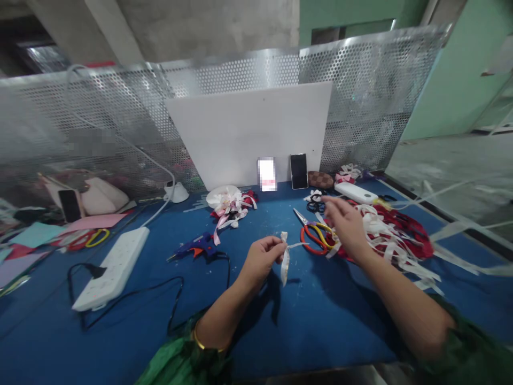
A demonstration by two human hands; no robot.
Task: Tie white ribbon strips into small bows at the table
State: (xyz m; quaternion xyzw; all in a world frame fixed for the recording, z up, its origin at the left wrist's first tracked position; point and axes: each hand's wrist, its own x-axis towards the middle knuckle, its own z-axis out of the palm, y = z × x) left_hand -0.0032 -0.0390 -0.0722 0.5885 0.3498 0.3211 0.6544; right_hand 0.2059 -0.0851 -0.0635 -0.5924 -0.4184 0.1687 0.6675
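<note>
My left hand (pixel 262 258) is closed in a pinch on a folded piece of white ribbon (pixel 285 260), held just above the blue table (pixel 312 321). My right hand (pixel 345 224) hovers further right with fingers spread and loose, over the red and yellow scissors (pixel 315 233) and beside a heap of white and red ribbon strips (pixel 390 235). Nothing is in the right hand. A blue glue gun (pixel 198 247) lies to the left of my left hand, its black cord trailing toward me.
A white power strip (pixel 114 267) lies at the left. Finished ribbon bows (pixel 230 206) sit near a white board (pixel 252 133) with two phones leaning on it. A white box (pixel 356 192) and black scissors (pixel 316 206) lie at the back right. A perforated metal screen (pixel 360 80) stands behind.
</note>
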